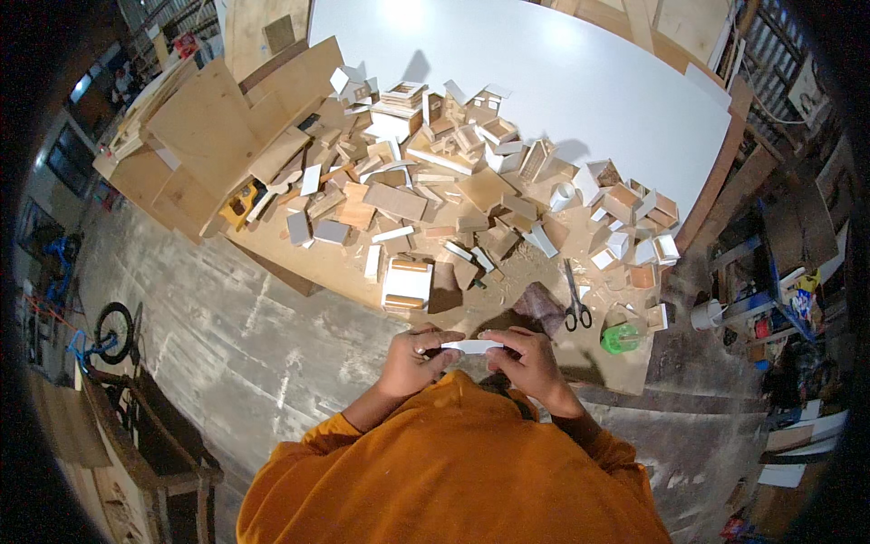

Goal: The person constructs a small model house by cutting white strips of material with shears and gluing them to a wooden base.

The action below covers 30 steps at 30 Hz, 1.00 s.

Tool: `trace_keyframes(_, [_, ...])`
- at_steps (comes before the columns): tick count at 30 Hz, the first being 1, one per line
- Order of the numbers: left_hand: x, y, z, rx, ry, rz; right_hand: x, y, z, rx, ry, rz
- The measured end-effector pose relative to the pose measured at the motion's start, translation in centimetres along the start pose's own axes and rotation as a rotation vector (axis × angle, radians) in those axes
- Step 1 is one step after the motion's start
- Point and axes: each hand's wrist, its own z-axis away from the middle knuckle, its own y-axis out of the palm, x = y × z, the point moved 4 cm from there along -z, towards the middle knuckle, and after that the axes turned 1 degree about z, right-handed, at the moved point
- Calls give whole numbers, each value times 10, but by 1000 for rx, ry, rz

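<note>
Close to my body, just off the near edge of the worktable (507,313), I hold a small flat white piece (471,346) level between both hands. My left hand (412,361), with a ring on one finger, pinches its left end. Its right end is gripped by the thumb and fingers of my right hand (528,360). What the piece is made of I cannot tell. Nearest beyond my left hand is a white panel with two wooden strips (407,285). A dark brown cloth-like piece (539,308) lies just past my right hand.
Wood offcuts (394,201) and small white house-shaped pieces (396,113) cover the table. Scissors (576,304) and a green-bottomed clear container (621,337) are at the near right. A yellow tool (239,207) sits left. Behind is a large white board (544,72); a bicycle (109,335) stands left.
</note>
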Motion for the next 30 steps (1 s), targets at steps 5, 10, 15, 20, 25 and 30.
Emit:
trace_keyframes(5, [11, 34, 8, -38, -70, 86, -42, -15, 21, -76, 124, -248])
trace_keyframes(10, [27, 61, 22, -85, -294, 248, -64, -26, 26, -78, 174, -258])
trace_keyframes(15, [19, 64, 32, -179, -270, 128, -74, -18, 16, -57, 74, -273])
trace_keyframes(20, [24, 66, 55, -258, -413, 211, -62, -5, 11, 68, 195, -321])
trace_keyframes(25, [24, 67, 76, -297, -447, 187, -66, 16, 2, 75, 10, -259])
trace_keyframes(30, [36, 68, 86, -321, -466, 294, -53, 28, -6, 68, -141, -160])
